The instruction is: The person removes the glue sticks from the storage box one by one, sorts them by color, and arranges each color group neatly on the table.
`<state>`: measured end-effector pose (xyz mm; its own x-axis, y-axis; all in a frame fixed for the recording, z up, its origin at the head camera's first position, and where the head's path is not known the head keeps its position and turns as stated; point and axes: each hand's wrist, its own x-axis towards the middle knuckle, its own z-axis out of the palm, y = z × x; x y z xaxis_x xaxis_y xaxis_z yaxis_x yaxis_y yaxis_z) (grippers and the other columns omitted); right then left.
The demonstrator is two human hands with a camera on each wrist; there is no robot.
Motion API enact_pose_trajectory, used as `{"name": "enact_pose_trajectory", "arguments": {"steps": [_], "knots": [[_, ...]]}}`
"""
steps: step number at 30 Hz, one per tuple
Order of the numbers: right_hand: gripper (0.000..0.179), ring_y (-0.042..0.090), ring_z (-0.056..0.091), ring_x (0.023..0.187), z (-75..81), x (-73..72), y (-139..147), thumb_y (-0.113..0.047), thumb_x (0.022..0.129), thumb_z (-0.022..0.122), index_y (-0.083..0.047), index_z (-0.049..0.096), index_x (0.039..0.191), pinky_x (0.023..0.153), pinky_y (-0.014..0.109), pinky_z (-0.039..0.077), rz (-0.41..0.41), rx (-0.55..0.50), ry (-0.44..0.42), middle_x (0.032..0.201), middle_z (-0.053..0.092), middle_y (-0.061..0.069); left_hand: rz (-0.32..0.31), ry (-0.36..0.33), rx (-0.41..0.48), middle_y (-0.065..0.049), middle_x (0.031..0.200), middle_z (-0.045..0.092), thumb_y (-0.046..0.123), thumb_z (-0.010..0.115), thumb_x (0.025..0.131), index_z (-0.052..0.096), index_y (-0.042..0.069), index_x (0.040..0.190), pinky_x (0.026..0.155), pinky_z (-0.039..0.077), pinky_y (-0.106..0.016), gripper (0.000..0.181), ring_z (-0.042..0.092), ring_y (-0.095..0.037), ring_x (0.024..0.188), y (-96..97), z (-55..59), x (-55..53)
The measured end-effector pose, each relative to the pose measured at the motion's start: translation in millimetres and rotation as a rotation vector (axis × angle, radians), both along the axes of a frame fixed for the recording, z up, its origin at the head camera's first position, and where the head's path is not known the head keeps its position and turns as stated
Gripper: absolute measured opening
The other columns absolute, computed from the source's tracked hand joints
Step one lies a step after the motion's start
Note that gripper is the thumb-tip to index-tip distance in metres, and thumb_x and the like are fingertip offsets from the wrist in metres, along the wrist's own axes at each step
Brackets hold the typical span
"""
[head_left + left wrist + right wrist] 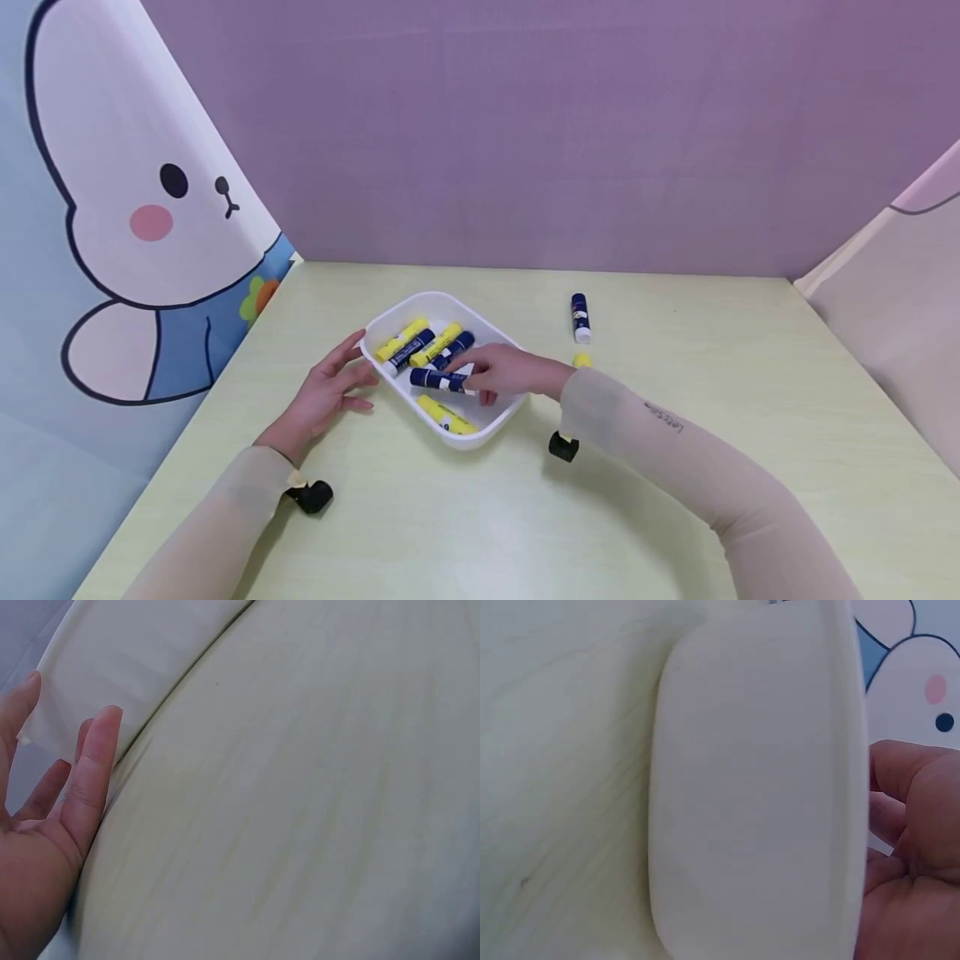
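Note:
A white plastic tray (429, 302) holds yellow and dark blue glue sticks. In the head view my right hand (501, 369) reaches over its right side and pinches a dark blue glue stick (437, 380) between thumb and index finger. In the right wrist view the tray's wall (750, 780) hides that stick, and part of the right hand (922, 825) shows behind the rim. Relaxed and spread, my left hand (324, 396) has its fingertips at the tray's left corner. The left wrist view shows the left hand (52, 802) beside the tray wall (127, 667).
Also in the tray lie yellow glue sticks (447, 415) and dark blue ones (411, 352). Behind my right forearm, another dark blue glue stick (581, 318) lies on the pale table (465, 533). A yellow object (582, 360) is partly hidden by the sleeve. A purple backdrop (480, 150) stands behind.

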<state>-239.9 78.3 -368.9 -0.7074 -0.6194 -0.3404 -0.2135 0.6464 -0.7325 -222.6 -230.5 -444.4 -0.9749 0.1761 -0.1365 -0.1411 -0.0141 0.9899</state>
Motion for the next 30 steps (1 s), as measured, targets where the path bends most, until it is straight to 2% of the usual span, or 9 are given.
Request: {"name": "enact_pose_trajectory", "arguments": {"steps": [10,14,19,23,30], "knots": [[0.04,0.022,0.066,0.076,4.7,-2.9,16,-0.014,0.102,0.056,-0.012,0.056,0.141,0.077,0.034,0.06,-0.095,-0.192,-0.138,0.09,0.067,0.015,0.004,-0.001,-0.005,-0.011,0.154,0.031,0.027,0.062,0.101,0.026,0.031,0.159,0.071,0.062,-0.031,0.069,0.062,-0.013,0.099,0.2,1.3,1.2],[0.04,0.021,0.066,0.076,4.4,-2.7,23,-0.01,0.102,0.053,-0.007,0.053,0.142,0.078,0.037,0.061,-0.126,-0.299,-0.188,0.097,0.066,0.021,0.004,-0.003,0.006,-0.01,0.153,0.031,0.026,0.062,0.101,0.026,0.032,0.159,0.07,0.062,-0.031,0.069,0.062,-0.013,0.099,0.2,1.3,1.9],[0.04,0.021,0.066,0.078,6.4,-1.8,31,-0.009,0.103,0.051,-0.009,0.052,0.143,0.085,0.042,0.059,-0.167,-0.372,-0.226,0.108,0.063,0.03,0.002,0.003,0.005,-0.01,0.154,0.031,0.027,0.062,0.1,0.026,0.033,0.159,0.07,0.062,-0.031,0.069,0.062,-0.013,0.099,-0.3,1.0,1.8],[0.042,0.021,0.066,0.08,8.3,-0.6,35,-0.009,0.103,0.05,-0.009,0.05,0.145,0.09,0.046,0.057,-0.185,-0.417,-0.245,0.107,0.063,0.027,0.003,0.013,0.0,-0.01,0.153,0.031,0.027,0.062,0.101,0.025,0.031,0.159,0.07,0.062,-0.031,0.069,0.063,-0.012,0.098,-0.1,0.0,1.4],[0.043,0.019,0.066,0.081,10.1,0.5,44,-0.009,0.104,0.049,-0.006,0.048,0.147,0.083,0.036,0.06,-0.194,-0.504,-0.223,0.101,0.065,0.019,0.007,0.027,0.002,-0.011,0.152,0.032,0.025,0.061,0.101,0.025,0.029,0.159,0.068,0.062,-0.031,0.068,0.064,-0.012,0.096,0.6,-2.4,1.0]]}}
